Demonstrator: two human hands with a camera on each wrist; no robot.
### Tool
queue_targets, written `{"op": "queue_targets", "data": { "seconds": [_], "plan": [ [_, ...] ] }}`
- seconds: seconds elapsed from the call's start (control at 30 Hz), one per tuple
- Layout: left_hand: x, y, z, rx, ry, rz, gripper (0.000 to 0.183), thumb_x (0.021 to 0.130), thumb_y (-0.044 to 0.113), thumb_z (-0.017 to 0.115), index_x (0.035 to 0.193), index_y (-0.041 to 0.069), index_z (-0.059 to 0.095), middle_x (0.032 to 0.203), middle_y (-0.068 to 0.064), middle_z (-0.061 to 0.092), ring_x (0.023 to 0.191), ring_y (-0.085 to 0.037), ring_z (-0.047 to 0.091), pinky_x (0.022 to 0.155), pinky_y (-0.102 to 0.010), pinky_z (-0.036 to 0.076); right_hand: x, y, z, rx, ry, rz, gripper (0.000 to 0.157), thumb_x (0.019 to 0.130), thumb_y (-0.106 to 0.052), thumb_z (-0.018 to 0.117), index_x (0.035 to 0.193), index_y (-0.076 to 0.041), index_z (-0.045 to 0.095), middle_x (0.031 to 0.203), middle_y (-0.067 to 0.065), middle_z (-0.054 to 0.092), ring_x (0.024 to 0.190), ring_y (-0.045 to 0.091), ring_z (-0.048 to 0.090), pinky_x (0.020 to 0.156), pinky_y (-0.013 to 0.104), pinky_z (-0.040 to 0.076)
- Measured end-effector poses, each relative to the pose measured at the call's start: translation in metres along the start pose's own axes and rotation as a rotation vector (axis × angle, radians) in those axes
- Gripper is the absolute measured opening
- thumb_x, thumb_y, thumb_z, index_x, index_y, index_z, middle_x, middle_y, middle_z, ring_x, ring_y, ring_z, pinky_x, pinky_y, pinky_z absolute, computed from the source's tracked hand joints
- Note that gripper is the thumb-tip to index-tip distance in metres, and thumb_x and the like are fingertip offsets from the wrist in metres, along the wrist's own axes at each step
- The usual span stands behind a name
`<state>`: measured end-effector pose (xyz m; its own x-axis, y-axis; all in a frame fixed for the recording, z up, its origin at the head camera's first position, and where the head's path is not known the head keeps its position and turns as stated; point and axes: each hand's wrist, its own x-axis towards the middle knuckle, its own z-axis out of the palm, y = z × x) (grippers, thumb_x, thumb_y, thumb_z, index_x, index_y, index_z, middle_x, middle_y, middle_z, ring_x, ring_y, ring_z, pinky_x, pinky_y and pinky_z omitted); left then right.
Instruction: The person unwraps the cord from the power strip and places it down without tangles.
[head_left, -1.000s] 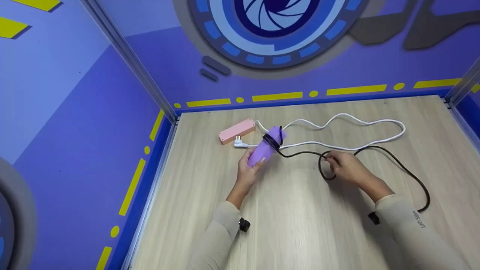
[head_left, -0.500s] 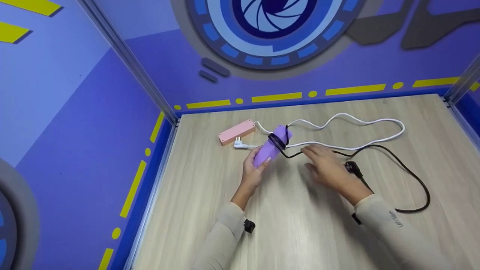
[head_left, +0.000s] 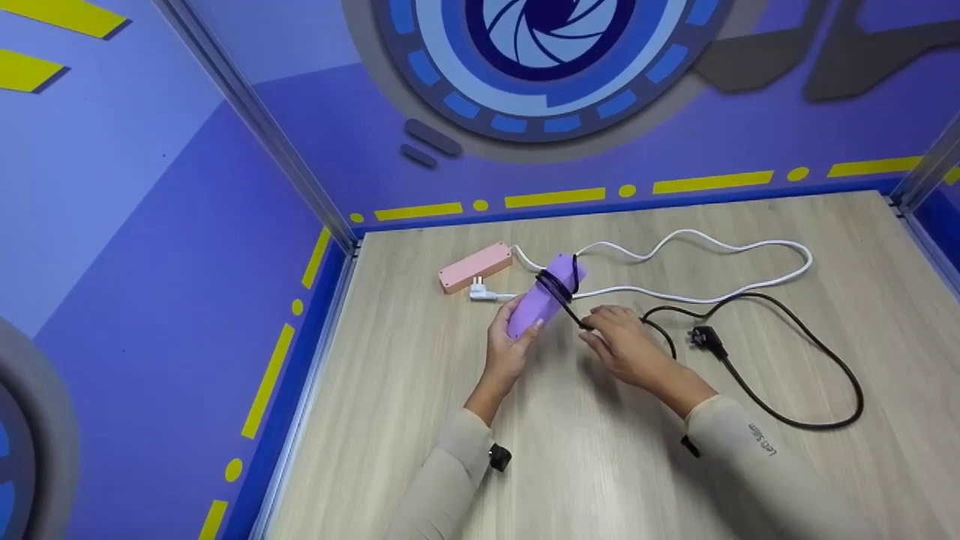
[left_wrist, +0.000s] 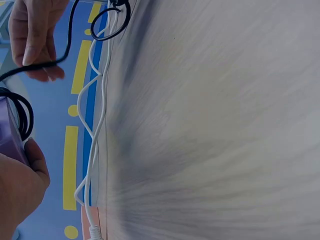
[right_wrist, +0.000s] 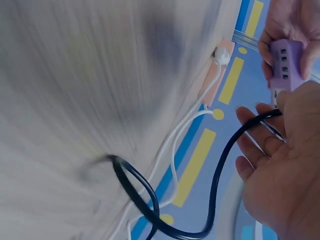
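Note:
My left hand [head_left: 506,349] grips the lower end of a purple power strip [head_left: 534,307], held tilted with its far end up and to the right. Several turns of black power cord [head_left: 555,286] wrap the strip's upper part. To the right of the strip, my right hand [head_left: 630,345] pinches the cord between thumb and fingers. In the left wrist view the right thumb [left_wrist: 34,47] lies on the cord. The right wrist view shows sockets along one face of the purple strip [right_wrist: 296,67]. From the right hand the cord trails to a black plug [head_left: 709,342] on the table.
A pink power strip [head_left: 476,268] lies behind, near the table's back left. Its white plug [head_left: 480,290] rests just in front of it, and its white cord [head_left: 807,259] loops out to the right. Patterned walls stand at the back and left [head_left: 180,247].
My right hand has slid left along the black cord to near the purple strip, uncovering the black plug. The left hand, still gripping the strip, has shifted slightly right.

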<state>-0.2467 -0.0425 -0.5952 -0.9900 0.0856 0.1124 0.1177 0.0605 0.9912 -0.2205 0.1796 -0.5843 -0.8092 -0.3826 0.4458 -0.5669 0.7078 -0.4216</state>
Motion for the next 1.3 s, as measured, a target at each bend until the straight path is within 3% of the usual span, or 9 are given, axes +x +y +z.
{"op": "queue_targets", "data": {
  "seconds": [0.13, 0.4, 0.63, 0.83, 0.93, 1.07, 1.3],
  "plan": [
    [-0.001, -0.001, -0.001, 0.020, -0.011, -0.003, 0.055, 0.091, 0.014, 0.071, 0.141, 0.007, 0.050, 0.141, -0.013, 0.056, 0.129, -0.029, 0.050, 0.110, -0.048, 0.037, 0.003, 0.002, -0.007, -0.043, 0.080, -0.072, 0.005, 0.093, -0.012, 0.067, 0.097, -0.009, 0.068, 0.089, 0.003, 0.068, 0.090, 0.026, 0.062, 0.081, 0.044, 0.045],
    [0.000, -0.001, 0.004, 0.071, 0.003, 0.019, 0.056, 0.086, 0.009, 0.075, 0.138, 0.008, 0.054, 0.137, -0.011, 0.059, 0.126, -0.026, 0.052, 0.108, -0.044, 0.038, 0.013, -0.008, -0.025, -0.253, 0.070, -0.136, 0.007, 0.097, -0.013, 0.059, 0.095, -0.009, 0.063, 0.080, 0.005, 0.062, 0.080, 0.029, 0.059, 0.077, 0.044, 0.045],
    [-0.001, -0.001, 0.006, 0.066, -0.049, 0.033, 0.057, 0.083, 0.005, 0.075, 0.136, 0.010, 0.055, 0.135, -0.011, 0.058, 0.126, -0.027, 0.051, 0.108, -0.045, 0.038, 0.020, -0.004, -0.039, -0.250, 0.132, -0.057, 0.011, 0.099, -0.014, 0.057, 0.100, -0.007, 0.065, 0.086, 0.008, 0.068, 0.083, 0.029, 0.063, 0.075, 0.045, 0.047],
    [-0.001, 0.002, 0.001, 0.074, -0.115, 0.027, 0.058, 0.084, 0.004, 0.074, 0.137, 0.010, 0.054, 0.139, -0.008, 0.055, 0.130, -0.025, 0.049, 0.112, -0.044, 0.035, 0.023, 0.009, -0.046, -0.204, 0.221, 0.027, 0.011, 0.096, -0.010, 0.060, 0.098, -0.002, 0.067, 0.084, 0.013, 0.068, 0.079, 0.033, 0.063, 0.071, 0.047, 0.048],
    [0.000, 0.004, -0.004, 0.043, -0.116, 0.021, 0.058, 0.085, 0.005, 0.074, 0.138, 0.010, 0.053, 0.141, -0.009, 0.055, 0.131, -0.024, 0.048, 0.112, -0.044, 0.035, 0.020, 0.018, -0.049, -0.199, 0.234, 0.082, 0.009, 0.095, -0.009, 0.061, 0.094, -0.001, 0.065, 0.081, 0.015, 0.067, 0.076, 0.036, 0.062, 0.070, 0.049, 0.048],
    [0.002, 0.006, -0.011, 0.005, -0.058, 0.010, 0.056, 0.088, 0.010, 0.073, 0.139, 0.010, 0.051, 0.142, -0.010, 0.054, 0.130, -0.027, 0.048, 0.110, -0.045, 0.037, 0.010, 0.032, -0.051, -0.173, 0.202, 0.131, 0.007, 0.094, -0.009, 0.063, 0.090, -0.003, 0.063, 0.076, 0.013, 0.065, 0.072, 0.035, 0.061, 0.066, 0.048, 0.046],
    [0.004, 0.006, -0.025, -0.008, 0.056, -0.006, 0.056, 0.089, 0.005, 0.070, 0.141, 0.008, 0.049, 0.146, -0.014, 0.051, 0.134, -0.032, 0.044, 0.112, -0.051, 0.035, -0.020, 0.054, -0.054, -0.157, 0.011, 0.147, 0.014, 0.088, -0.006, 0.067, 0.077, -0.008, 0.059, 0.065, 0.003, 0.057, 0.063, 0.024, 0.053, 0.060, 0.042, 0.040]
  ]
}}
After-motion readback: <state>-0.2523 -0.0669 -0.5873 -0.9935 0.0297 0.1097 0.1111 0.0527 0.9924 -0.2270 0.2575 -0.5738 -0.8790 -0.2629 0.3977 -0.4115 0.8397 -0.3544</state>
